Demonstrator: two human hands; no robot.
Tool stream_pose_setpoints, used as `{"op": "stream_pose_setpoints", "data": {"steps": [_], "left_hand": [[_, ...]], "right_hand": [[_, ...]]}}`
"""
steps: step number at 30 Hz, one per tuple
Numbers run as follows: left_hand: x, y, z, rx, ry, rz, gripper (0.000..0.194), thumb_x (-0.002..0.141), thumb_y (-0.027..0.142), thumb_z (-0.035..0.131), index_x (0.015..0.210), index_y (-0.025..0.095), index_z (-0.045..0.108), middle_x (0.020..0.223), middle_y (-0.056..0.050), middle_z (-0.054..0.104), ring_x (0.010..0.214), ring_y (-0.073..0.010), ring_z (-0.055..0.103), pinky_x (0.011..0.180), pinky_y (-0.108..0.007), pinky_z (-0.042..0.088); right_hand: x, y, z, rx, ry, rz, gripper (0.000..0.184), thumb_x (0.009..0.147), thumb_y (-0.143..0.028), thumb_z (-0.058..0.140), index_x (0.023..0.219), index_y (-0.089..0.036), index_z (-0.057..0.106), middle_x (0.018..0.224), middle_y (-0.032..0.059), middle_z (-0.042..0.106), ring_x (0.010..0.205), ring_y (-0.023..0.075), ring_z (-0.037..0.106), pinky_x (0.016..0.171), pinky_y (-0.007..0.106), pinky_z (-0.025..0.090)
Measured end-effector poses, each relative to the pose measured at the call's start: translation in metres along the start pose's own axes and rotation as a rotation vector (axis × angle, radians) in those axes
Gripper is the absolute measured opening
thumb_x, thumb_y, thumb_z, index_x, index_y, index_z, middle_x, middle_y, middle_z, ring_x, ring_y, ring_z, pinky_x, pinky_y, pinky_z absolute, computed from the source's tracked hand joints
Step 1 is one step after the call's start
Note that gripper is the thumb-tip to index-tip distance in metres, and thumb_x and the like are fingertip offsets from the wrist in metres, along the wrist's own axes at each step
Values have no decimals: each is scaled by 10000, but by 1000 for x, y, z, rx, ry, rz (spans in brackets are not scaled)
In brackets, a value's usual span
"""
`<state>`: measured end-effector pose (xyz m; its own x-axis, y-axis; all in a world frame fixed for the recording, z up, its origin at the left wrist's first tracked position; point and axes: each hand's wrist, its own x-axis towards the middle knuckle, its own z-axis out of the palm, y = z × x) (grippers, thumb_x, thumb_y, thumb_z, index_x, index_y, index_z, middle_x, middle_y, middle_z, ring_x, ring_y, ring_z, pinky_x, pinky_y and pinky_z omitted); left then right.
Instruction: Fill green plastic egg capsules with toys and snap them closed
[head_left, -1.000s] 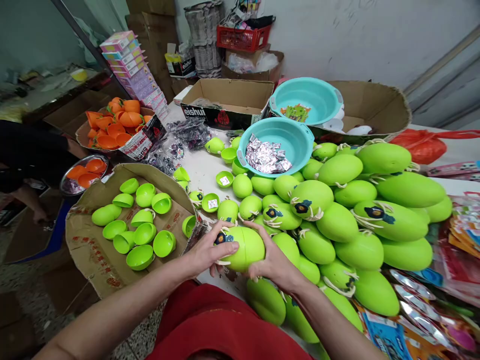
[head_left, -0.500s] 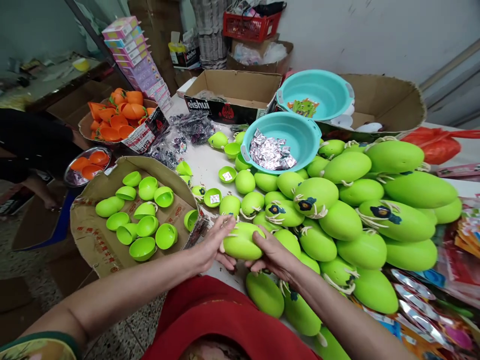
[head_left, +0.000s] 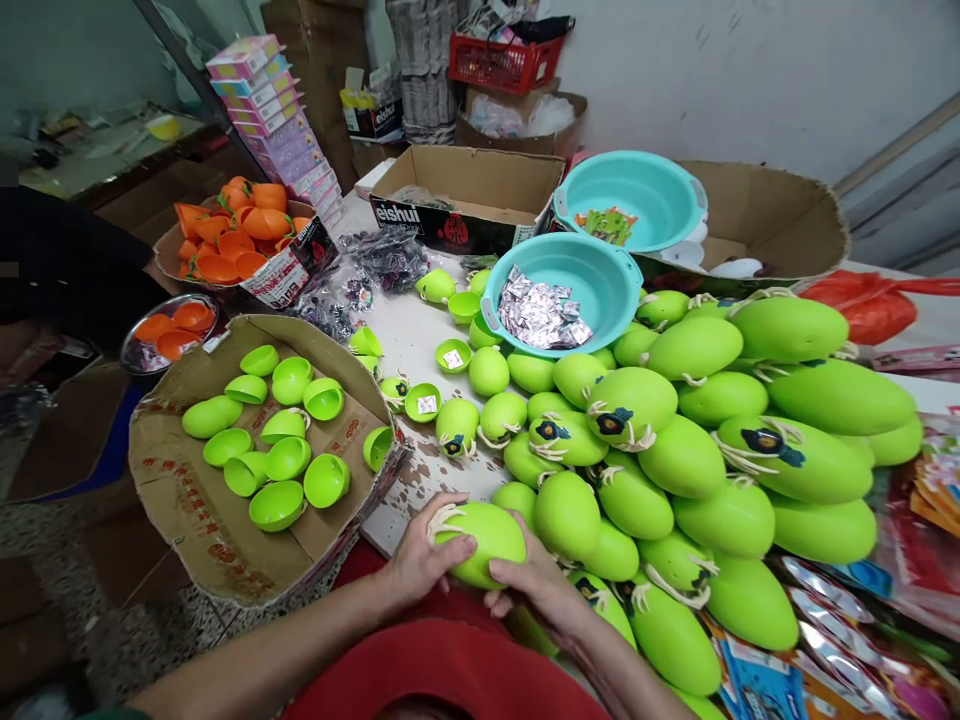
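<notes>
Between my two hands, close to my body, is a lime-green plastic egg (head_left: 486, 540) with cream-coloured cord at its left end. My left hand (head_left: 427, 548) grips that corded end, thumb on top. My right hand (head_left: 531, 575) wraps round the other end, its thumb on the near side. A heap of similar green eggs (head_left: 682, 450) lies to the right, some with cream cords and dark blue patches. Beyond my hands, two green half shells (head_left: 427, 402) each hold a small white packet.
At left, a cardboard tray (head_left: 225, 550) holds several green half shells. A teal basin (head_left: 607, 290) contains silvery packets; another teal basin (head_left: 675, 190) stands behind it. Orange shells (head_left: 247, 225) fill a box at back left. A person in dark clothing (head_left: 67, 270) is at far left.
Both hands have brought the green egg down and closer to my body. It has turned, so cord now shows at its left end. The neighbouring person's hand has shifted at the far left.
</notes>
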<state>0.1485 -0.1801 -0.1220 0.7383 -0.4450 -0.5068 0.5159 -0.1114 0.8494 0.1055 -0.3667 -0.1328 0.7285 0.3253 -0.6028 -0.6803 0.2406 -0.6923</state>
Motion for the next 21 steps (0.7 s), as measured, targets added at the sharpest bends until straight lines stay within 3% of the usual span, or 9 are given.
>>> {"op": "stream_pose_setpoints", "data": {"steps": [2,4,7,9,11,13,17,21], "left_hand": [[14,-6,-4,12,31,71,713,711,549,727,1259,185,453,1080,-74,608,848,-194,604,686,-294,521],[29,-17,-5,-1,116,151,666,745,510,704,1257,192,422,1115,-78,594,960,-218,598,830,-339,513],[52,-44,-3,37,220,225,685,790,476,645,1326,203,316,1290,-127,513,1189,-269,522,1018,-414,441],[64,-63,-3,129,227,248,781,761,459,654,1382,195,262,1453,-159,363,1381,-300,332,1154,-452,296],[73,-79,-5,221,196,236,863,725,431,668,1425,177,233,1540,-167,225,1462,-306,156,1212,-459,166],[75,-87,-8,293,161,201,881,726,371,653,1462,166,215,1573,-161,162,1482,-290,91,1225,-444,132],[59,-70,-16,527,153,124,816,737,223,615,1486,172,296,1600,-138,152,1487,-280,117,1218,-432,176],[42,-6,-27,717,73,283,400,842,241,579,1235,188,628,1398,-122,519,1301,-259,480,1124,-395,366]], "right_hand": [[13,-18,-10,-372,133,-148,796,614,-537,799,1232,-192,433,1078,94,616,885,259,644,749,400,560],[28,-28,-16,-751,321,-375,761,659,-460,799,1289,-200,459,1276,135,526,1161,319,547,976,486,482],[51,-22,-22,-1144,418,-610,523,823,-332,685,1304,-222,511,1370,146,486,1279,330,466,1062,521,419],[64,-8,-25,-1336,377,-650,399,853,-245,644,1244,-216,573,1354,150,529,1279,339,476,1047,526,440],[74,5,-28,-1494,359,-619,392,835,-182,651,1223,-211,602,1378,159,529,1284,363,477,1029,534,457],[80,14,-31,-1590,376,-581,433,817,-154,664,1242,-207,601,1414,174,502,1287,387,474,1017,539,463],[84,24,-39,-1625,411,-618,463,824,-161,641,1281,-189,574,1419,193,499,1289,395,473,1017,541,458],[89,33,-46,-1628,431,-707,471,817,-181,646,1281,-186,567,1405,189,515,1270,401,494,996,536,480]]}}
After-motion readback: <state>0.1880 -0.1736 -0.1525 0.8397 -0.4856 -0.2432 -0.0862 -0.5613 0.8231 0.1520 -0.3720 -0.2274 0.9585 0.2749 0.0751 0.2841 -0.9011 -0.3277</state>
